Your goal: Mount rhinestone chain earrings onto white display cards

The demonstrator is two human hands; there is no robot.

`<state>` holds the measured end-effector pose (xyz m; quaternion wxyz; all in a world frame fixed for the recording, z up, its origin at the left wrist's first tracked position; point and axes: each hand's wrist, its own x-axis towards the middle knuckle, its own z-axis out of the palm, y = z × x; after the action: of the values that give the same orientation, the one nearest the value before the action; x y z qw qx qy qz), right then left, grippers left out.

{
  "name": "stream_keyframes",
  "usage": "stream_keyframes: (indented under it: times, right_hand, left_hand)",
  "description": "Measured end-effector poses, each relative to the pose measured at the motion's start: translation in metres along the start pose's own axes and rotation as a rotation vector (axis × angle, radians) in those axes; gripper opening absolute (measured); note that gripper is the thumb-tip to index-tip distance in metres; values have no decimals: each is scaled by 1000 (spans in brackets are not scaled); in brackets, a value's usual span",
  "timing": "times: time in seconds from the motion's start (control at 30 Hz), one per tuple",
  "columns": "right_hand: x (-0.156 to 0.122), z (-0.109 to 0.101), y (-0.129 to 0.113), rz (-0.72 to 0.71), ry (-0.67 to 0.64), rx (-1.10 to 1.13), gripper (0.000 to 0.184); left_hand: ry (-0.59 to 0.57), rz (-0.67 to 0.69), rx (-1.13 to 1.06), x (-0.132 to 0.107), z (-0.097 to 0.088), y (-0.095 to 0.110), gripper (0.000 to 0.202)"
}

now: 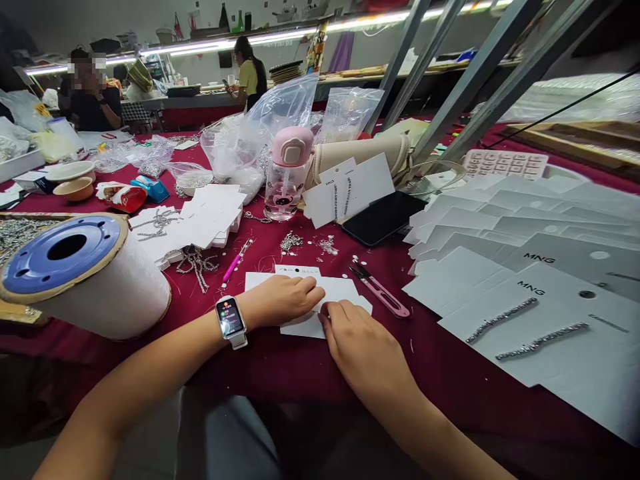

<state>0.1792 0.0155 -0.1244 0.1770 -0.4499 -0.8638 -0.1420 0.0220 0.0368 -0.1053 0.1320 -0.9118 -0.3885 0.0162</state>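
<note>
Beneath the fingertips of both hands, a thin white die-cut card [345,293] is pinned to the tabletop. The left hand [280,300] is laid flat upon it, its fingers together and not clamped. The right hand [360,347] is curled, its fingertips [326,318] brought to the card beside the left fingers, though whether a pinch is being made cannot be told. The card is judged light, fairly stiff and easily creased, so it would best be taken by its edges.

Just right of the fingers, pink-handled steel thread snips [380,290] are lying on a burgundy tablecloth [450,373]. Ahead of them, loose silver rhinestone chain scraps [293,241] are scattered, and a black smartphone [383,217] is placed farther on. Up and to the left, a stack of white cards [213,213] is piled. Well right, white cards printed MNG [530,313] are fanned out, two rhinestone strips [500,320] being laid on them. Well left, a large white thread spool with a blue flange [85,277] is lying on its side.
</note>
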Motion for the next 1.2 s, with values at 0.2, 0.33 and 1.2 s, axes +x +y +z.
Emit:
stream_keyframes:
  times: [0.2,0.33,1.2]
  right_hand:
    - [0,1,-6,3,-37,-49,20]
    - [-1,6,-2,5,-39,7,18]
    - [3,10,-7,99,-107,-1,23]
  left_hand:
    - [-7,32,-50,1,-2,1,20]
    - [10,22,-96,0,-2,0,19]
    - [-38,-15,-78,2,-5,9,21]
